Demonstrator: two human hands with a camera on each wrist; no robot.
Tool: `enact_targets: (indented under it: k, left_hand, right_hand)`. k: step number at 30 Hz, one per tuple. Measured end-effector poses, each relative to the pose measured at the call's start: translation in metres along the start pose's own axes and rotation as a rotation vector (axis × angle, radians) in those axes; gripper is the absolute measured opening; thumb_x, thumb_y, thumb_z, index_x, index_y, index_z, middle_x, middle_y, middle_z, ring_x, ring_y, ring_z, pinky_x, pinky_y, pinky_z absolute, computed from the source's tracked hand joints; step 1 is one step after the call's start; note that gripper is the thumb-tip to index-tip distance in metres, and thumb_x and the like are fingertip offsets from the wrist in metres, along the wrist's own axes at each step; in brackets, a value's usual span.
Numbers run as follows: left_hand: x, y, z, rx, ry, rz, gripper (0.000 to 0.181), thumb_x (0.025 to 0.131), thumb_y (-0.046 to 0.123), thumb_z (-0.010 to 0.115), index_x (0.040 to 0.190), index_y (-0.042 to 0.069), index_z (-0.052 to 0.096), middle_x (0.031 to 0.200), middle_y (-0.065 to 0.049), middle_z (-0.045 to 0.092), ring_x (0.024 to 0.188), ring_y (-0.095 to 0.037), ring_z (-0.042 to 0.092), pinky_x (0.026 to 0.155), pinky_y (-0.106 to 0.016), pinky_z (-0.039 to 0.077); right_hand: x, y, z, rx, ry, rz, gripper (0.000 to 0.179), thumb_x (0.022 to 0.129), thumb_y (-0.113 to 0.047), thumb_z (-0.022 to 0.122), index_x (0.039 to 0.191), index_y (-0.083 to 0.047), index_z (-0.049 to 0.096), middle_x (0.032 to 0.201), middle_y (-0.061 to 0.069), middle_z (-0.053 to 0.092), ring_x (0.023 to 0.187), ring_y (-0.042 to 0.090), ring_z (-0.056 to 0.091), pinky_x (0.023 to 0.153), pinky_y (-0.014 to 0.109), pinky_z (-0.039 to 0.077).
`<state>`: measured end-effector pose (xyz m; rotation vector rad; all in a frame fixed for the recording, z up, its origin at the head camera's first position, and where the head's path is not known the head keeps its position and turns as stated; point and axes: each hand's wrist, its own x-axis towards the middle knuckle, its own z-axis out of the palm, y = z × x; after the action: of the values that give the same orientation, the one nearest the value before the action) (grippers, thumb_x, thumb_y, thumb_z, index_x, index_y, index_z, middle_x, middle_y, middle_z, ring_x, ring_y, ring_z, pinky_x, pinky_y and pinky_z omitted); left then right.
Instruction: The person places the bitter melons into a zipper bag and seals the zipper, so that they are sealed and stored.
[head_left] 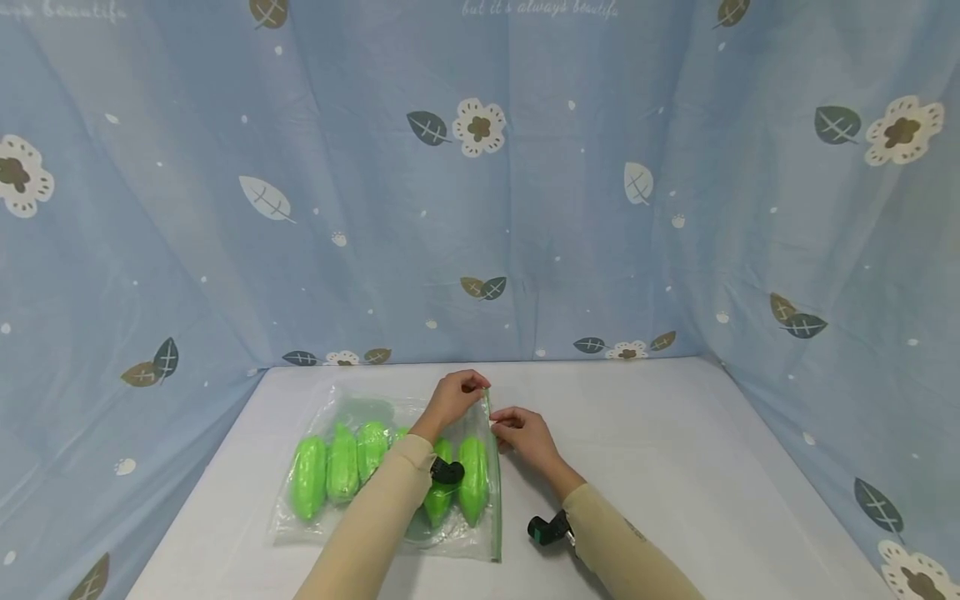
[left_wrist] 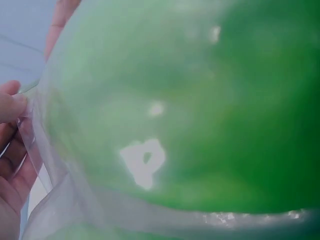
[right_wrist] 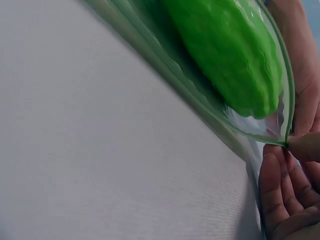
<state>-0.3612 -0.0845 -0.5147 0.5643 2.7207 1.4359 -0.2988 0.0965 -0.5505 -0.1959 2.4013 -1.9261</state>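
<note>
A clear zip bag [head_left: 483, 546] lies flat on the white table, its green-edged mouth towards the right. Inside are several bright green, lumpy, elongated vegetable-shaped pieces [head_left: 308, 479]. My left hand [head_left: 453, 398] pinches the bag's far corner; its thumb and fingers hold the film in the left wrist view. Close beside it, my right hand [head_left: 525, 435] pinches the zip edge between thumb and fingertips. In the right wrist view, the two zip strips [right_wrist: 290, 75] stand apart and meet at that thumb, with one green piece [right_wrist: 230, 55] behind them. My left forearm hides part of the bag.
The white table [head_left: 637, 450] extends to the right of the bag. A blue curtain [head_left: 562, 233] with leaves and flowers hangs behind and along both sides. Each wrist carries a small black camera [head_left: 547, 529].
</note>
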Motion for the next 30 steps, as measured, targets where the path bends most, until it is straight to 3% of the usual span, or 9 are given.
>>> enact_targets:
  k: [12, 25, 30]
  left_hand:
    - [-0.002, -0.005, -0.004, -0.030, -0.060, -0.009, 0.015, 0.098, 0.012, 0.069, 0.112, 0.009, 0.072, 0.107, -0.004, 0.071, 0.102, -0.023, 0.067, 0.088, -0.040, 0.056]
    - [-0.005, -0.003, -0.001, -0.066, -0.034, -0.012, 0.017, 0.098, 0.007, 0.068, 0.114, 0.006, 0.072, 0.097, -0.003, 0.070, 0.097, -0.023, 0.067, 0.084, -0.041, 0.056]
    - [-0.005, -0.002, -0.002, -0.063, -0.018, -0.004, 0.017, 0.098, 0.007, 0.067, 0.115, 0.004, 0.071, 0.099, -0.003, 0.071, 0.099, -0.024, 0.067, 0.086, -0.043, 0.056]
  right_hand:
    - [-0.007, 0.001, 0.000, 0.030, -0.045, -0.012, 0.018, 0.096, -0.006, 0.068, 0.112, 0.004, 0.070, 0.092, 0.010, 0.071, 0.070, 0.019, 0.068, 0.065, 0.034, 0.060]
    - [-0.009, 0.000, 0.002, 0.029, -0.040, 0.003, 0.019, 0.096, -0.006, 0.068, 0.112, 0.004, 0.070, 0.090, 0.010, 0.073, 0.069, 0.018, 0.068, 0.063, 0.033, 0.060]
    - [-0.012, 0.001, 0.001, 0.015, -0.054, -0.021, 0.020, 0.097, -0.001, 0.066, 0.112, 0.011, 0.067, 0.090, 0.021, 0.071, 0.070, 0.032, 0.069, 0.063, 0.042, 0.060]
